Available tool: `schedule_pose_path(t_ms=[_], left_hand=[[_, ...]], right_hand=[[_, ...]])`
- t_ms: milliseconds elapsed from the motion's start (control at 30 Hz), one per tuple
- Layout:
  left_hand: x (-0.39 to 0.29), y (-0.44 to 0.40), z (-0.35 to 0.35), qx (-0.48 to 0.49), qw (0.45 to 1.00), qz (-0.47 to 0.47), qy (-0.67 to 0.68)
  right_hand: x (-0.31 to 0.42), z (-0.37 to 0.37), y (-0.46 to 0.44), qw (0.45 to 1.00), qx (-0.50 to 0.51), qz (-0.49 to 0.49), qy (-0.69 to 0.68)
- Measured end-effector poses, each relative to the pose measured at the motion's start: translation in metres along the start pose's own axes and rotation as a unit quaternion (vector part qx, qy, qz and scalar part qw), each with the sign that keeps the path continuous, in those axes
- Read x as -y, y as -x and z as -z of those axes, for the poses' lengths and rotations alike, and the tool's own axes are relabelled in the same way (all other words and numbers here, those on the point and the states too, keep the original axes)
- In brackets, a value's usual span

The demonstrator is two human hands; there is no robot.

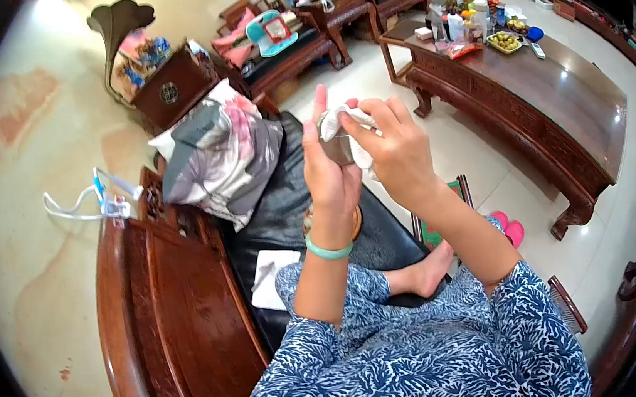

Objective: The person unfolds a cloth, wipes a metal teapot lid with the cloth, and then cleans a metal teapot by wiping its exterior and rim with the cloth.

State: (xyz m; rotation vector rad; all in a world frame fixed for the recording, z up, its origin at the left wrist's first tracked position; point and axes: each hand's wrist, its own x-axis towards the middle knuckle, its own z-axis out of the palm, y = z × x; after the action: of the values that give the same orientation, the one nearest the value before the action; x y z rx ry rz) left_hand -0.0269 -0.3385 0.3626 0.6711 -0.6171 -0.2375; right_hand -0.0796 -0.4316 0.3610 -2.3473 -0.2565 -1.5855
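Observation:
My left hand [329, 174], with a pale green bangle at the wrist, is raised in front of me and closed around a small shiny grey-brown object [338, 150]. Its kind is unclear, since fingers and cloth cover much of it. Against its upper part, my right hand [399, 143] presses a white cloth [331, 123], pinched between thumb and fingers; part of it hangs below the fingers. Beneath my forearms, a round brown-rimmed item [356, 224] sits on the black seat, partly hidden by my left wrist. A folded white cloth [274, 279] lies beside my leg.
I sit on a black cushioned wooden bench [241, 241] with a patterned pillow [225, 158]. Ahead stands a long wooden table [547, 89] bearing a fruit tray [504, 42] and bottles. Pink slippers [515, 233] rest on the floor. A gramophone horn [121, 21] rises at the left.

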Motion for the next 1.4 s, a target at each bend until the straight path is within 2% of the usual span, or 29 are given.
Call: schedule_pose_path(t_ms=[33, 100, 167, 233, 333, 367, 433, 500, 567, 633, 767, 833, 867, 900, 933, 967, 1000, 1033, 1100, 1167, 1233, 1267, 1400], left_hand=[[-0.005, -0.007, -0.004, 0.003, 1.0, -0.02, -0.011], [-0.011, -0.018, -0.007, 0.035, 0.999, -0.031, -0.003], [-0.014, -0.019, -0.015, 0.035, 0.999, -0.02, 0.012], [-0.006, -0.014, -0.021, 0.048, 0.998, 0.017, 0.038], [-0.005, -0.011, -0.03, 0.03, 0.999, 0.023, 0.021], [-0.005, -0.012, -0.028, 0.03, 0.999, 0.023, 0.022], [-0.006, -0.015, -0.022, 0.054, 0.998, 0.016, 0.009], [-0.003, -0.012, -0.021, 0.036, 0.999, 0.016, 0.005], [-0.001, -0.006, -0.023, 0.036, 0.998, 0.04, 0.014], [0.004, -0.002, -0.024, 0.045, 0.997, 0.059, 0.036], [0.007, 0.0, -0.024, 0.021, 0.999, 0.034, -0.019], [0.009, 0.001, -0.016, 0.004, 0.99, 0.004, -0.144], [0.009, 0.004, -0.016, -0.017, 0.992, 0.003, -0.126], [0.01, 0.004, -0.012, -0.017, 0.993, -0.003, -0.116], [0.007, 0.009, -0.011, -0.017, 0.99, 0.005, -0.138], [0.002, 0.012, -0.011, -0.018, 0.987, 0.012, -0.161], [0.003, 0.011, 0.003, 0.024, 0.982, 0.019, -0.184], [0.004, 0.014, 0.001, 0.018, 0.983, 0.019, -0.184], [0.006, 0.02, -0.004, 0.016, 0.978, 0.014, -0.209], [0.005, 0.026, -0.002, 0.001, 0.975, 0.024, -0.223], [0.001, 0.03, -0.008, 0.024, 0.958, 0.029, -0.283], [0.01, 0.029, -0.011, 0.002, 0.963, -0.017, -0.27], [0.005, 0.038, -0.01, -0.003, 0.931, -0.037, -0.362]], right_hand=[[-0.003, 0.003, -0.005, 0.999, -0.003, -0.014, 0.038], [0.003, 0.009, -0.002, 0.999, -0.003, -0.035, 0.026], [0.008, 0.011, 0.0, 0.998, 0.011, 0.009, -0.058], [0.007, 0.011, -0.005, 0.997, -0.002, 0.012, -0.079], [-0.006, 0.012, -0.011, 0.998, -0.052, -0.002, 0.018], [-0.006, 0.016, -0.009, 0.998, -0.052, -0.001, 0.019], [0.002, 0.023, 0.001, 0.997, -0.009, -0.061, 0.055], [0.01, 0.026, 0.009, 0.997, 0.007, -0.065, 0.031], [0.014, 0.027, 0.012, 0.994, -0.002, -0.055, -0.091], [0.01, 0.026, 0.007, 0.991, -0.007, -0.056, -0.118], [0.002, 0.023, 0.008, 0.997, -0.026, -0.074, -0.023], [-0.005, 0.018, 0.023, 0.994, 0.012, -0.102, -0.045], [-0.012, 0.016, 0.028, 0.984, 0.046, -0.118, -0.127], [-0.014, 0.016, 0.032, 0.984, 0.05, -0.119, -0.125], [-0.015, 0.017, 0.035, 0.932, 0.02, -0.198, -0.302], [-0.015, 0.017, 0.038, 0.843, -0.012, -0.269, -0.466], [-0.014, 0.021, 0.039, 0.855, -0.054, -0.285, -0.431], [-0.012, 0.022, 0.038, 0.853, -0.049, -0.287, -0.432], [-0.008, 0.023, 0.036, 0.872, -0.132, -0.229, -0.411], [-0.001, 0.024, 0.032, 0.857, -0.131, -0.233, -0.44], [-0.004, 0.015, 0.03, 0.916, -0.112, -0.153, -0.354], [-0.007, 0.011, 0.027, 0.945, -0.122, -0.095, -0.287], [-0.01, 0.003, 0.026, 0.959, -0.133, -0.058, -0.241]])
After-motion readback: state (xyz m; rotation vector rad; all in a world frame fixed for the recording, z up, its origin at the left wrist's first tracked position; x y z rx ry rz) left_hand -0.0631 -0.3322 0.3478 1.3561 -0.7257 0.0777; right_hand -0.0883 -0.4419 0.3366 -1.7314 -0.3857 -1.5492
